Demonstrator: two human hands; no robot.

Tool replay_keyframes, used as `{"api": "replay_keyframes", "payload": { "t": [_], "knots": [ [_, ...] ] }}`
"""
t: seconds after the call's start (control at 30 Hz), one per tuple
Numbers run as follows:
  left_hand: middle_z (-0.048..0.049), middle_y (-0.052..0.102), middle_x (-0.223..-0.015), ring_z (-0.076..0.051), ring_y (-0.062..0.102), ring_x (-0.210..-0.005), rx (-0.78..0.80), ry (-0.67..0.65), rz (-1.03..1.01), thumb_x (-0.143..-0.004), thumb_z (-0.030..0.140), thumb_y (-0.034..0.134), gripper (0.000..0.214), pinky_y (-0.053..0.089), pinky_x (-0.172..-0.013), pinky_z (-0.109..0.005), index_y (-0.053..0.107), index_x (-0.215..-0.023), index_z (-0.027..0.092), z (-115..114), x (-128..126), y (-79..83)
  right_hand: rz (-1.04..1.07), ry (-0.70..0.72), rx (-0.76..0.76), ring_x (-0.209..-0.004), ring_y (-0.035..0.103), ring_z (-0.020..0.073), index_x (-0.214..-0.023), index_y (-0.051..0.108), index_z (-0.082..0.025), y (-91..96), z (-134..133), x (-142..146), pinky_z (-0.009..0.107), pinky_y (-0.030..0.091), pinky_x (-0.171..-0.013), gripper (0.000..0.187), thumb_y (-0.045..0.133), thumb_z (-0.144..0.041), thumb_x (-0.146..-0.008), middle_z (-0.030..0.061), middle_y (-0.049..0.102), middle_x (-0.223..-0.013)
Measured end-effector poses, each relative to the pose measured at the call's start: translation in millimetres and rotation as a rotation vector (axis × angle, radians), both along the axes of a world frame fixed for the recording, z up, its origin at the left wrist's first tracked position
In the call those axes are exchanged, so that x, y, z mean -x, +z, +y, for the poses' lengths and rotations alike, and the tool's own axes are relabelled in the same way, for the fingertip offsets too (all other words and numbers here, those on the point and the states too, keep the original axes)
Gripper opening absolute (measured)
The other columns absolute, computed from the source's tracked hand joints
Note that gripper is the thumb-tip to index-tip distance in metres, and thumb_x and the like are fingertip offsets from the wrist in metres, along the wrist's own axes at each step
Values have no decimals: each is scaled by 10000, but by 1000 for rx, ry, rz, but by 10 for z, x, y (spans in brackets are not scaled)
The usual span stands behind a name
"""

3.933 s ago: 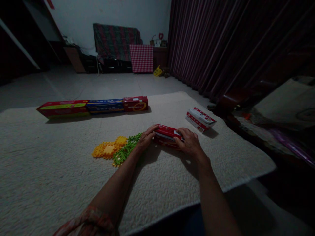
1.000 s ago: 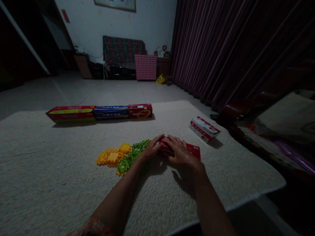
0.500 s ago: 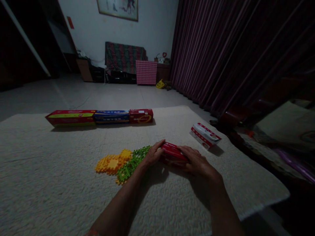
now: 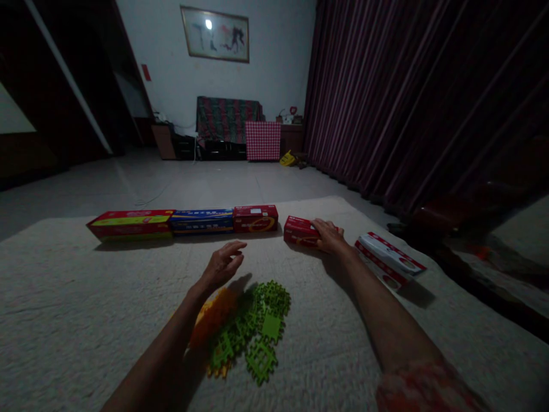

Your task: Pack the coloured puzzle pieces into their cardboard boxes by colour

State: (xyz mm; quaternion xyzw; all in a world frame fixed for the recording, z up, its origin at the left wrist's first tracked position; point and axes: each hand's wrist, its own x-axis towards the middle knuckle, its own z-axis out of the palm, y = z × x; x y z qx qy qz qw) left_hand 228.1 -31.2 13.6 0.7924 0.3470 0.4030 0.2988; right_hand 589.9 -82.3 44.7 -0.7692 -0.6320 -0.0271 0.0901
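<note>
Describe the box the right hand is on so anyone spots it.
On the pale mat, find the row of three boxes near its far edge. Just right of the row, slightly apart, lies a red box. Unlike the row's red end box and the white carton farther right, it has the right hand on it.

Framed picture (image 4: 218, 35) on far wall (image 4: 278, 63), bright reflection in glass; red strip (image 4: 146, 72) lower left of it; dark patterned cloth (image 4: 227, 117) below, beside checked cloth (image 4: 263, 141); yellow object (image 4: 287, 158) on floor (image 4: 214, 183); purple curtain (image 4: 386, 91) at right
</note>
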Motion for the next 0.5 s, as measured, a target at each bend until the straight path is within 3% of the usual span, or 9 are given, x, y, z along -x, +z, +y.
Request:
{"api": "replay_keyframes", "payload": {
  "t": [0.13, 0.23, 0.37, 0.5],
  "knots": [
    [-112, 784, -1102, -225, 742, -848, 14, 70, 126, -805, 416, 583, 384, 588, -765, -339, 772, -1061, 201, 242, 360, -15, -57, -47, 34, -1377, 398, 425, -1515, 447, -280, -94, 197, -98, 650, 355, -1029, 751, 597, -150, -790, 156, 424, -1598],
    [-83, 809, -950, -250, 741, -855, 72, 158, 176, -782, 465, 595, 413, 572, -833, -379, 778, -1053, 213, 436, 644, -78, -23, -35, 65, -1285, 478, 394, -1463, 476, -266, -90, 329, -195, 592, 402, -980, 721, 644, -194, -766, 176, 518, -1490],
    [-95, 810, -1011, -288, 742, -943, 156, 284, 87, -728, 498, 622, 414, 575, -890, -429, 779, -983, 213, 614, 893, -243, -4, -29, 90, -1259, 496, 344, -1382, 516, -249, -32, 534, -358, 492, 407, -952, 656, 663, -176, -747, 159, 562, -1428],
    [-131, 799, -1057, -301, 749, -973, 188, 343, 0, -746, 480, 629, 411, 586, -898, -439, 783, -975, 175, 638, 932, -410, -46, -35, 20, -1305, 454, 340, -1360, 512, -218, -55, 718, -472, 481, 391, -955, 591, 621, -171, -781, 155, 547, -1455]
  ]
}}
